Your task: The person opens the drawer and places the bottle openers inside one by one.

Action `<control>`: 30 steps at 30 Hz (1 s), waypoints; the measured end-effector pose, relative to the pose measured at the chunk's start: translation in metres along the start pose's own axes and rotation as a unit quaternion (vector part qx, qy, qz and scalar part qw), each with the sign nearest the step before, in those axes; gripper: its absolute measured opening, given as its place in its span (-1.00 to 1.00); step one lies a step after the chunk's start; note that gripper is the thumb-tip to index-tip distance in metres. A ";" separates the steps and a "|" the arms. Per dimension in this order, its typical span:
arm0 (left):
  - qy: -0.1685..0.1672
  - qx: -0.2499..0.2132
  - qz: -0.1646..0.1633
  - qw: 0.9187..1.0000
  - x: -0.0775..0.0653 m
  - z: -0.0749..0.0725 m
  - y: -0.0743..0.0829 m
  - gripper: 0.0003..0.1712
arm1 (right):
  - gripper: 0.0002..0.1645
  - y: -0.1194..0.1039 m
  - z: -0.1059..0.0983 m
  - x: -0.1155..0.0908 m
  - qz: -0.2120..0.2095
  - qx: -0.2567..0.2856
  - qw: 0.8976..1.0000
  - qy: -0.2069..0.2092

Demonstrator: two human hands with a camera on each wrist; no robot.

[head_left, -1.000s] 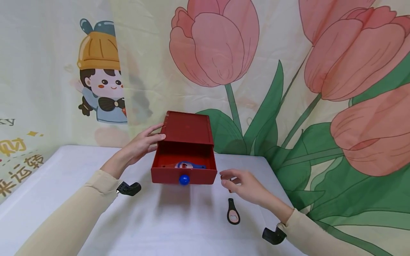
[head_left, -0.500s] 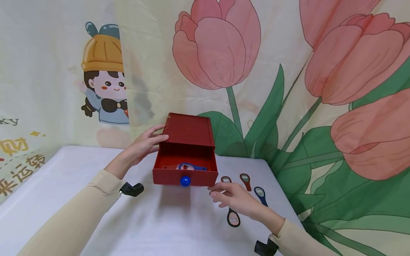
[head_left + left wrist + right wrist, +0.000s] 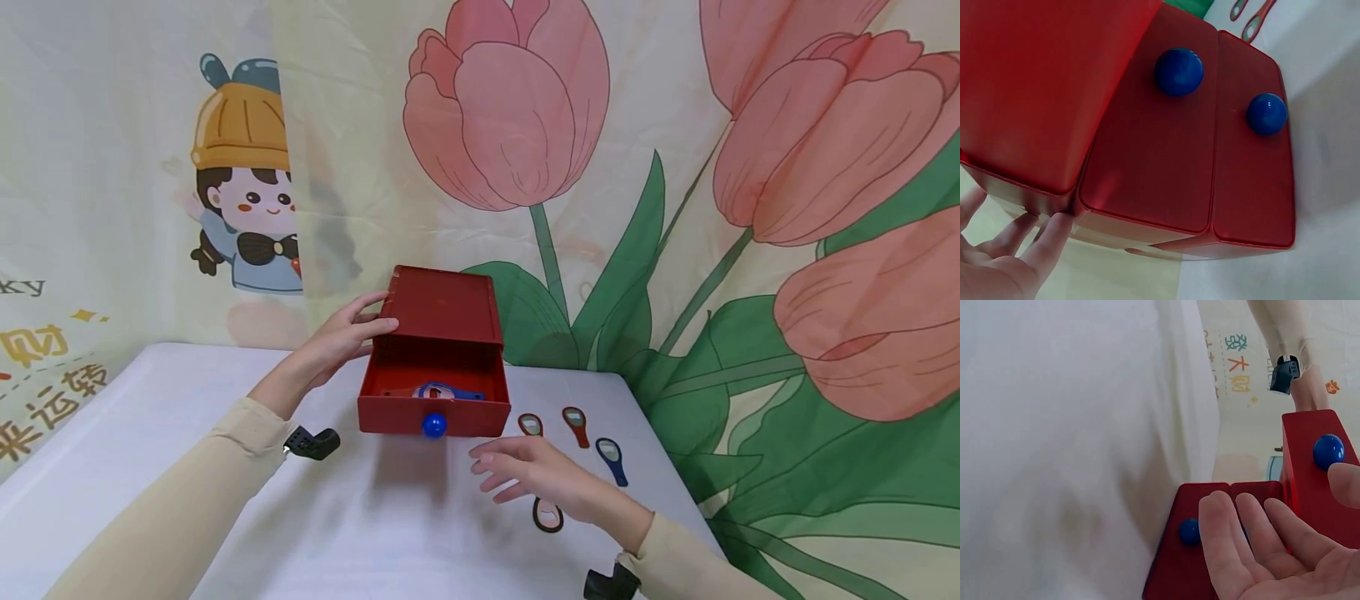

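Observation:
A red drawer cabinet [image 3: 442, 304] stands at the table's far middle, its top drawer [image 3: 405, 414] pulled out by a blue knob [image 3: 434, 425]. Inside that drawer lie a blue bottle opener [image 3: 442, 391] and something reddish beside it. My left hand [image 3: 333, 342] rests on the cabinet's left side with fingers extended. Right of the drawer, my right hand [image 3: 532, 475] hovers over the table with loosely spread fingers and holds nothing. Near it lie a black bottle opener [image 3: 548, 527], partly hidden by the hand, two red bottle openers [image 3: 575, 423] and a dark blue bottle opener [image 3: 612, 461].
Below the pulled-out drawer, the left wrist view shows two shut drawers [image 3: 1154, 144], each with a blue knob [image 3: 1267, 114]. A white cloth covers the table [image 3: 315, 525]. Behind it hangs a curtain [image 3: 352, 150] printed with tulips and a cartoon figure.
My right hand has moved left and toward me from beside the drawer, uncovering bottle openers on the table. The left hand stays on the cabinet. The head view has shifted slightly.

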State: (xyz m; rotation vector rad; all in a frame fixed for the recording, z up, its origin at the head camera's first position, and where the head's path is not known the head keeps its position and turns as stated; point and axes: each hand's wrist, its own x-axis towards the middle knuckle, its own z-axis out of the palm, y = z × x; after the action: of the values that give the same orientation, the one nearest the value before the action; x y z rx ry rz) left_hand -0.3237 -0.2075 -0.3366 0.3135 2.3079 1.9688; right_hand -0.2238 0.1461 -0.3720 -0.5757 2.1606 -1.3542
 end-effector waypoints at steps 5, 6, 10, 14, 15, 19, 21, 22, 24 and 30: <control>0.000 0.004 -0.001 1.000 0.000 0.001 0.001 0.01 | -0.42 -0.005 0.010 0.004 0.012 0.074 0.997 -0.028; -0.001 0.002 -0.001 1.000 0.000 0.001 0.001 0.00 | -0.41 -0.006 0.012 0.005 0.018 0.090 0.995 -0.030; -0.002 0.002 -0.001 1.000 0.000 0.001 0.001 0.01 | -0.36 -0.009 0.021 0.011 0.037 0.156 0.986 -0.037; -0.001 0.007 0.002 1.000 0.000 0.001 0.001 0.01 | -0.31 -0.013 0.028 0.016 0.044 0.214 0.975 -0.050; -0.001 0.008 0.002 1.000 0.000 0.001 0.001 0.01 | -0.30 -0.014 0.030 0.017 0.045 0.227 0.971 -0.052; -0.003 0.014 0.005 1.000 -0.001 0.000 0.000 0.01 | -0.30 -0.020 0.037 0.021 0.045 0.265 0.961 -0.066; -0.004 0.016 0.006 1.000 -0.002 0.000 0.000 0.03 | -0.30 -0.023 0.041 0.023 0.046 0.280 0.956 -0.070; -0.005 0.017 0.006 1.000 -0.002 -0.001 -0.001 0.03 | -0.30 -0.024 0.042 0.025 0.047 0.287 0.954 -0.073; -0.007 0.017 0.007 1.000 -0.003 -0.001 -0.001 0.04 | -0.29 -0.027 0.045 0.027 0.047 0.300 0.950 -0.077; -0.008 0.009 0.008 1.000 -0.002 -0.002 -0.004 0.05 | -0.23 -0.031 0.050 0.034 0.048 0.330 0.939 -0.081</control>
State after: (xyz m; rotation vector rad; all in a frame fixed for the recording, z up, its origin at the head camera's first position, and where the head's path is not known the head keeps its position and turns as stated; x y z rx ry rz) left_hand -0.3227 -0.2104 -0.3399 0.3496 2.3222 1.9469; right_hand -0.2159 0.0786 -0.3687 -0.2917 1.4481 -1.7759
